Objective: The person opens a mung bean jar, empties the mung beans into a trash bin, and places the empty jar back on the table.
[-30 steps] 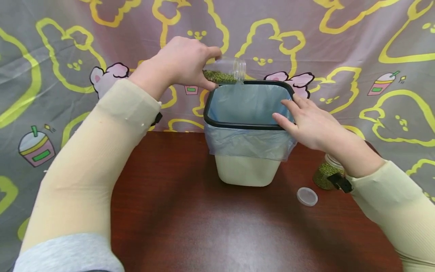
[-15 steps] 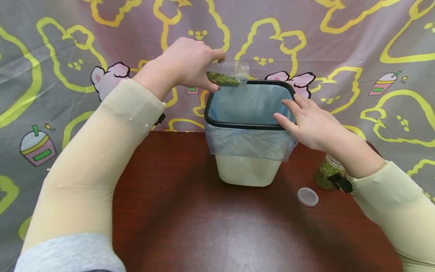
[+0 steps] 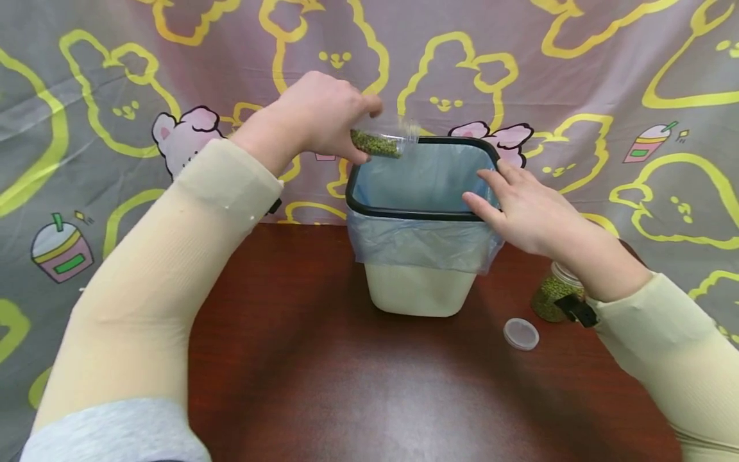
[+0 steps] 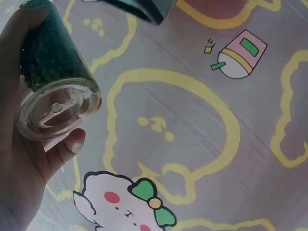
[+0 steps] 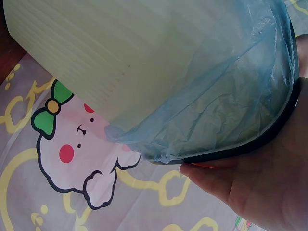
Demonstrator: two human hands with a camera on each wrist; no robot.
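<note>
My left hand (image 3: 329, 115) grips a clear jar (image 3: 378, 141) lying on its side, part full of small green beans (image 3: 375, 144). Its mouth points right, just over the back left of the bin's rim. The left wrist view shows the jar's clear base (image 4: 60, 108) toward the camera, thumb and fingers around its sides. My right hand (image 3: 528, 205) rests on the right side of the bin's black rim (image 3: 416, 213), fingers mostly straight, thumb and one finger reaching over the opening. A blue bag (image 3: 416, 170) lines the white bin (image 3: 421, 289). The bin's bottom is hidden.
A second jar of green beans (image 3: 551, 298) stands on the brown table (image 3: 346, 385) under my right wrist, partly covered by it. Close to it lies a round, translucent lid (image 3: 521, 333). A patterned cloth (image 3: 242, 58) hangs directly behind the bin.
My left hand and its jar have come down a little, and the mouth tips slightly lower than before. My right hand and the bin stay put.
</note>
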